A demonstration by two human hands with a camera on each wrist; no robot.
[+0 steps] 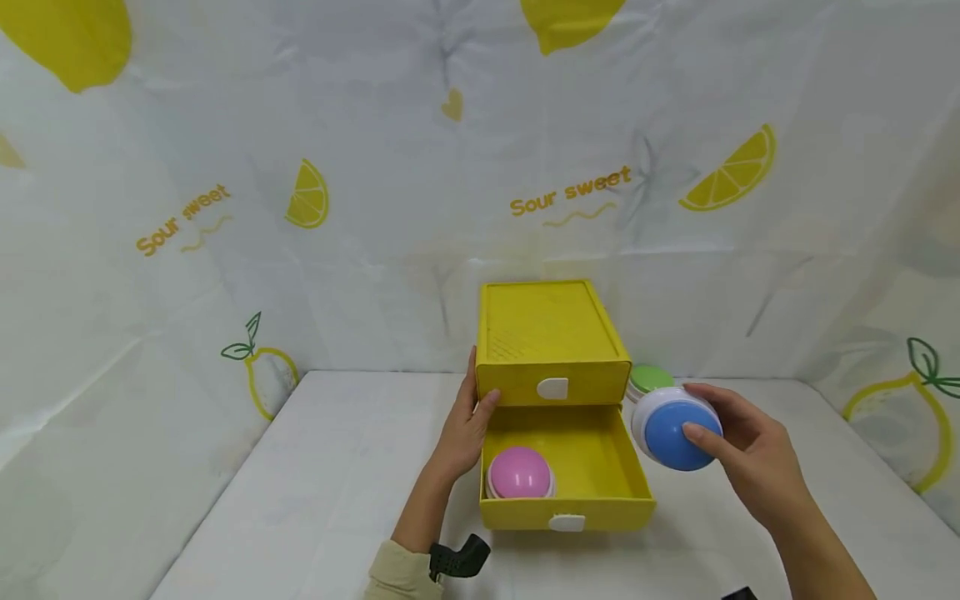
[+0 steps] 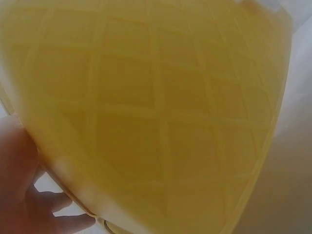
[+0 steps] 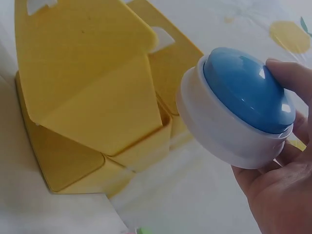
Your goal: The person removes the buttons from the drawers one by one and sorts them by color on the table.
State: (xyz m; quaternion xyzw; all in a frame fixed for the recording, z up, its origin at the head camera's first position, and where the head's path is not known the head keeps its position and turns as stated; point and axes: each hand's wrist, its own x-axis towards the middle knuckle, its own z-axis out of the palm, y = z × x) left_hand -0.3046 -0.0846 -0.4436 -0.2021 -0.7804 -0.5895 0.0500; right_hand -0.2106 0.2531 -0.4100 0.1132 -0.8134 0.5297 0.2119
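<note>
In the head view a yellow two-drawer box stands on the white table, its lower drawer pulled out and its upper drawer in. A pink-domed round white piece sits in the lower drawer's front left corner. My left hand grips the box's left side, the thumb on the upper drawer's front edge. To the right of the open drawer, my right hand holds a round white piece with a blue dome in the air, thumb on the dome, fingers behind its base.
A green-domed round white piece stands beside the box at its right, partly hidden by the blue-domed one. Behind the table hangs a white lemon-print cloth. White pull tabs are on both drawer fronts.
</note>
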